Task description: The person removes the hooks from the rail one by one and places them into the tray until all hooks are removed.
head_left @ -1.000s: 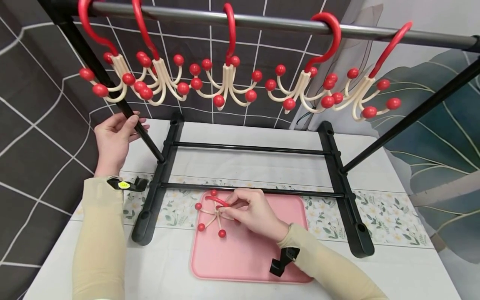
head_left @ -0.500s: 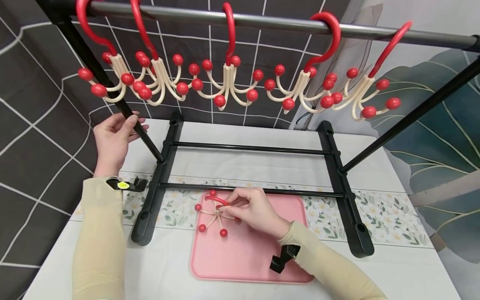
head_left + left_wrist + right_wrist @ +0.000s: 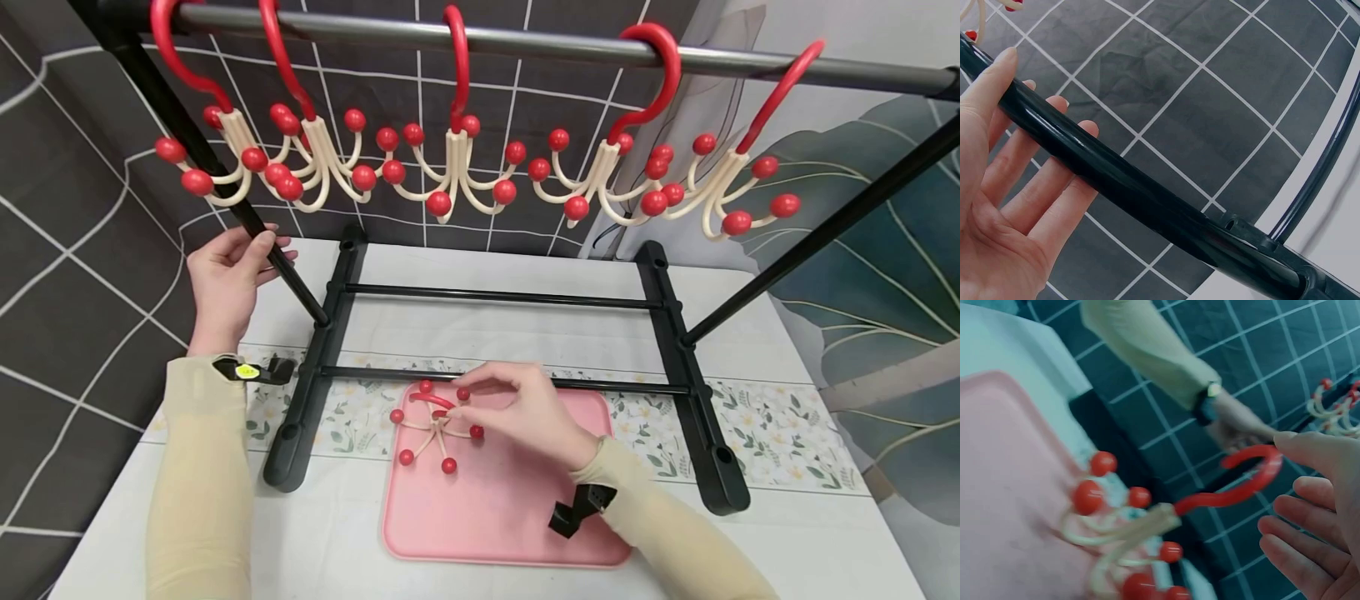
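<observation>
My left hand (image 3: 228, 287) holds the black left post (image 3: 303, 292) of a rack. In the left wrist view, the thumb lies over the post (image 3: 1116, 178) and the fingers pass behind it. On a pink tray (image 3: 487, 517) stands a multi-prong hook hanger (image 3: 437, 423), with a red hook on top and cream prongs tipped with red balls. Beside its hook is my right hand (image 3: 534, 410), thumb and fingers spread apart. The right wrist view has the red hook (image 3: 1235, 487) in front of the parted fingers, the thumb tip overlapping its curve.
Several similar hook hangers (image 3: 456, 167) hang from the rack's metal top rail (image 3: 375, 27). Two black crossbars (image 3: 480, 293) join the rack's feet (image 3: 712, 433) on the white table. A dark grid-patterned backdrop (image 3: 67, 350) stands behind and left; a curtain (image 3: 862, 217) hangs at the right.
My right hand has let go of the hanger's hook and drawn slightly right, its fingers parting. The hanger stays on the tray. My left hand keeps its hold on the post.
</observation>
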Demonstrator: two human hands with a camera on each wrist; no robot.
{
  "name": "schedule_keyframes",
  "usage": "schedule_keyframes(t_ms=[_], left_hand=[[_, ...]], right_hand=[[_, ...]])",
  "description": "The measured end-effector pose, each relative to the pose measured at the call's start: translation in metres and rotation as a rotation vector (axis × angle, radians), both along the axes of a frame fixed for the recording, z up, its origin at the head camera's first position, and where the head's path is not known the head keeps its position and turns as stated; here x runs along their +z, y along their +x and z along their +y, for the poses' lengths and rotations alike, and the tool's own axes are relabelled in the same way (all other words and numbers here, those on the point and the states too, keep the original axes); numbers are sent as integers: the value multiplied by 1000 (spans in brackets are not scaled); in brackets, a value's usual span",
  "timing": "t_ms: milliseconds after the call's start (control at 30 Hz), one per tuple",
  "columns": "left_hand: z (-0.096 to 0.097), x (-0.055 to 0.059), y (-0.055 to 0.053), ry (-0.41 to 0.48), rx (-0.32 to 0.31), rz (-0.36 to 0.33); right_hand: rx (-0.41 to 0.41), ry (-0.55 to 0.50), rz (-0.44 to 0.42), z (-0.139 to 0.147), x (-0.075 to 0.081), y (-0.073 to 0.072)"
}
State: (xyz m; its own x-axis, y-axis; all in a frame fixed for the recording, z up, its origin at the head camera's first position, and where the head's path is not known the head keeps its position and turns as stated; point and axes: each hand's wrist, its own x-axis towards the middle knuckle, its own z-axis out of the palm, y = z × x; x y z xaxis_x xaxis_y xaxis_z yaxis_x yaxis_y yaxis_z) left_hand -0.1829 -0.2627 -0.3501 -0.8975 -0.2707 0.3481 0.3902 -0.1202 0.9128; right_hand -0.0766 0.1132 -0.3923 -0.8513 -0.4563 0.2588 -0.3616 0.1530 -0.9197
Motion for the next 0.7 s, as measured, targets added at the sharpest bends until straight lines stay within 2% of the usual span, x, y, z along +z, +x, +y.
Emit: schedule_keyframes(t_ms=[100, 400, 700], left_hand=[[0, 1, 0, 1, -2, 3], [-1, 0, 0, -8, 1, 3], [1, 0, 1, -17, 9, -2]], right_hand=[[-68, -9, 67, 10, 16, -4], [-246, -170, 331, 48, 70, -15], [-382, -334, 478, 76, 123, -5]])
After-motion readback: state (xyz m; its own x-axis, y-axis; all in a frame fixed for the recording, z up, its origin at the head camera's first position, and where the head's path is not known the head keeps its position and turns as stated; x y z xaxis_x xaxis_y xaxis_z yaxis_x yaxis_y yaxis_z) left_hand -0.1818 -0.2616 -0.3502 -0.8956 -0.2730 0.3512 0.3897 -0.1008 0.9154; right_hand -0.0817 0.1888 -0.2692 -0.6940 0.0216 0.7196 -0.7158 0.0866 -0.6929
